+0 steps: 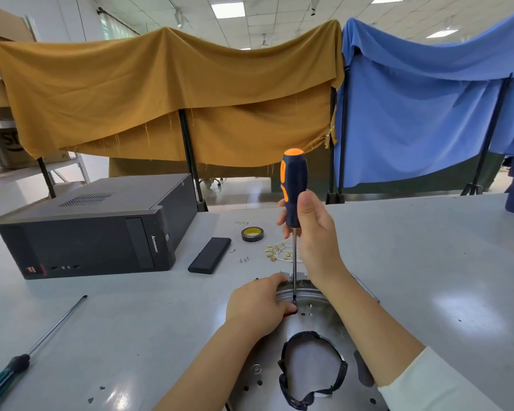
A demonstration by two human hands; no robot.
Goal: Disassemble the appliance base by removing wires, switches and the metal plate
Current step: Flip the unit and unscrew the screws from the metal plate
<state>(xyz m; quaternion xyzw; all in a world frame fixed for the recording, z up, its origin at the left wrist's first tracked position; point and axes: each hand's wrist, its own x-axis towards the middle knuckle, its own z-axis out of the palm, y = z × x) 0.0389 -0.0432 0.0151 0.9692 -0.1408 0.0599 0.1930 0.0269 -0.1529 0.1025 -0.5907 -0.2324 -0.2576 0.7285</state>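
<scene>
Plate [315, 355] under R grip [307, 223] w/ screwdriver [293, 188]

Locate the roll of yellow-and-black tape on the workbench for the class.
In the head view the tape roll lies flat on the grey table, past the hands, between the black rectangular case and the orange-and-black screwdriver.

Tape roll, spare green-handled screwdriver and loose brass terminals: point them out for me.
Tape roll [252, 234], head view, on its near wall.
Green-handled screwdriver [5, 378], head view, on its handle.
Brass terminals [278, 252], head view, mid-cluster.
</scene>
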